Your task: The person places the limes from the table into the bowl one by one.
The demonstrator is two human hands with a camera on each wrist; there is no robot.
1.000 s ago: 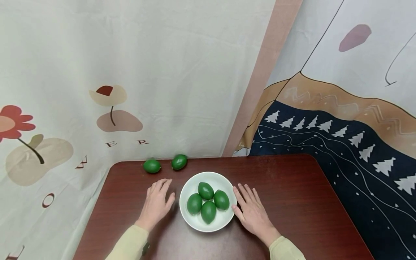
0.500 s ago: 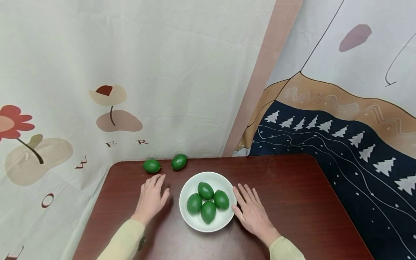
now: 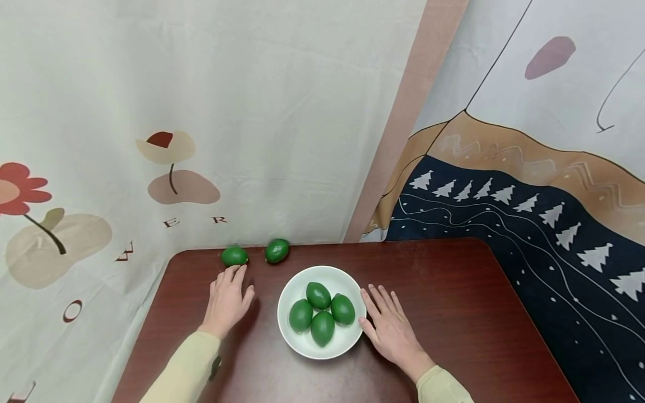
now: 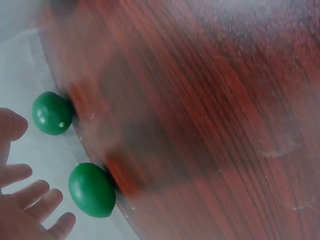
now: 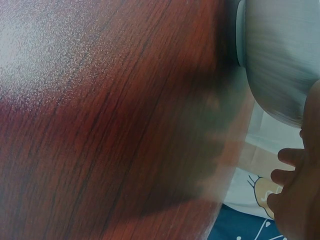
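A white bowl (image 3: 322,351) stands on the table with several green limes (image 3: 322,328) inside it. Two more limes lie at the table's far edge: a left one (image 3: 234,256) and a right one (image 3: 277,251). My left hand (image 3: 225,302) reaches toward the left lime, its fingers relaxed and just short of that lime (image 4: 92,190) in the left wrist view; nothing is in its grasp. On the bowl's right side rests my right hand (image 3: 393,330), fingers extended, fingertips at the rim. The right wrist view shows the bowl's outer wall (image 5: 282,55) beside the fingers.
The dark red wooden table (image 3: 453,313) has rounded far corners. Behind it hangs a pale printed curtain (image 3: 282,112); a navy cloth with white trees (image 3: 504,235) hangs at the right.
My left hand has moved left and away from me, from beside the bowl to close by the left lime. The right hand, the bowl and the limes keep their places.
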